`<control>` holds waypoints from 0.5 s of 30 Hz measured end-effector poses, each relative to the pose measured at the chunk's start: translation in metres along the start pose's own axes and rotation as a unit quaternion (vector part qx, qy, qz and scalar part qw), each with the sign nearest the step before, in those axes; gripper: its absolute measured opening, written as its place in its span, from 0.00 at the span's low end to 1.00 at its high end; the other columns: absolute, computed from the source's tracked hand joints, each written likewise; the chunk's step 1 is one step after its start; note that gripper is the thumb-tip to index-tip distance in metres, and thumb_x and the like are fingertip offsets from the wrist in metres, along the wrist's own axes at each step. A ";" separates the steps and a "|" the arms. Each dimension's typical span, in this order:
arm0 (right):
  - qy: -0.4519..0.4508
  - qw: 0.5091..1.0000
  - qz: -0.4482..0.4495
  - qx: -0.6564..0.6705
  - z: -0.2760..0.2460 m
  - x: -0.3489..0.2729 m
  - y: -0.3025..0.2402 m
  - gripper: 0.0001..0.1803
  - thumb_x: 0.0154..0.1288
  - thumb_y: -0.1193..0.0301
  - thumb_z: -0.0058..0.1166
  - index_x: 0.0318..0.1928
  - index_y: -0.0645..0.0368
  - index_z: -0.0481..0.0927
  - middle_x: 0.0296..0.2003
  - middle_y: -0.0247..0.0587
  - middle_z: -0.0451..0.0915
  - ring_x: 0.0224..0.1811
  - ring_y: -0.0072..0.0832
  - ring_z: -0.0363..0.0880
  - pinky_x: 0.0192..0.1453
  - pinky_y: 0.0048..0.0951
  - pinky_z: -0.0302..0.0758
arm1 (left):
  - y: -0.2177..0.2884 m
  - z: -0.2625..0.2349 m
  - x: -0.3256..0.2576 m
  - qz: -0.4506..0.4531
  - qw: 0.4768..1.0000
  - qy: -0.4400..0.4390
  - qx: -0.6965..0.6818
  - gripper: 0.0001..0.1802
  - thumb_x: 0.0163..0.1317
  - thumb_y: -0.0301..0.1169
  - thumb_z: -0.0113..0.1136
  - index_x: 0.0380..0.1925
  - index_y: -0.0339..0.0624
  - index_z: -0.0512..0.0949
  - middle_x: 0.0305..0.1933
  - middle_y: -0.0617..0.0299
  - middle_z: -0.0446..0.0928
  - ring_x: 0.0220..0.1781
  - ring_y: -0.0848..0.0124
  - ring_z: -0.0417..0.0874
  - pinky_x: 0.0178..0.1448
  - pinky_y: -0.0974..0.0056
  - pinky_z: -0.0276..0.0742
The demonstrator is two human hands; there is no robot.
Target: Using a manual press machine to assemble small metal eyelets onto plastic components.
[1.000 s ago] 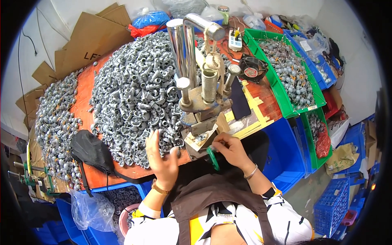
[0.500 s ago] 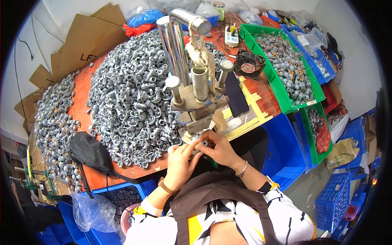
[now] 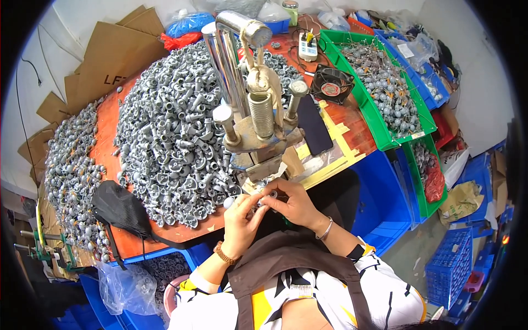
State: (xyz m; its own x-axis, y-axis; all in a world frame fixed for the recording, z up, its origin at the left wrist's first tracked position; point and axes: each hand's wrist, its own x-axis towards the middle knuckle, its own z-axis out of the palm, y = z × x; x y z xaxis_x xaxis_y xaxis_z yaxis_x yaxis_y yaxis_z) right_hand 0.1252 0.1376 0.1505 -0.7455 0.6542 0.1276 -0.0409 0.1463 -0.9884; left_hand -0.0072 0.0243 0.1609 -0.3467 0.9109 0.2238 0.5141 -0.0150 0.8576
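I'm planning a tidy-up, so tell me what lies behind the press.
Small grey parts show behind the press, to both sides of its chrome column, with a white power strip farther right. Anything directly behind the column and spring is covered.

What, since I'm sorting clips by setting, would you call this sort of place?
Probably a small assembly workshop: a heap of grey, plastic-looking parts lies beside a silvery metal press-like tool with a coiled spring, and a green rectangular plastic tray holds many grey, ball-shaped pieces.
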 end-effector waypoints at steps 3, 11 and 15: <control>0.109 0.979 -0.040 -0.165 0.003 0.001 0.006 0.13 0.61 0.68 0.64 0.43 0.59 0.78 0.27 0.35 0.79 0.26 0.25 0.78 0.31 0.27 0.74 | -0.011 0.005 0.006 0.003 0.999 0.039 0.030 0.14 0.56 0.24 0.66 0.44 0.38 0.80 0.33 0.58 0.76 0.22 0.72 0.72 0.28 0.68 0.69; 0.127 0.932 -0.095 -0.326 0.009 0.007 0.018 0.14 0.57 0.72 0.61 0.44 0.60 0.78 0.25 0.37 0.79 0.28 0.36 0.80 0.32 0.35 0.75 | -0.033 0.026 0.020 0.007 0.988 0.148 0.046 0.12 0.54 0.23 0.68 0.39 0.36 0.82 0.33 0.63 0.73 0.20 0.78 0.67 0.23 0.71 0.62; 0.129 0.922 -0.105 -0.350 0.009 0.006 0.016 0.14 0.55 0.73 0.62 0.43 0.60 0.78 0.25 0.37 0.79 0.28 0.36 0.80 0.32 0.36 0.75 | -0.031 0.026 0.021 -0.020 0.987 0.158 0.035 0.12 0.51 0.24 0.70 0.36 0.37 0.79 0.32 0.59 0.74 0.23 0.70 0.72 0.26 0.67 0.67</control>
State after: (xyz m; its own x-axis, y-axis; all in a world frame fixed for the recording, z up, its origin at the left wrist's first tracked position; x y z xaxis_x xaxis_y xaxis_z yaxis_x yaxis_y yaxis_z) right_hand 0.1140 0.1369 0.1348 -0.5833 0.6981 0.4152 0.3393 0.6739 -0.6563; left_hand -0.0096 0.0544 0.1268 -0.5889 0.7361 0.3336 0.5447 0.0566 0.8367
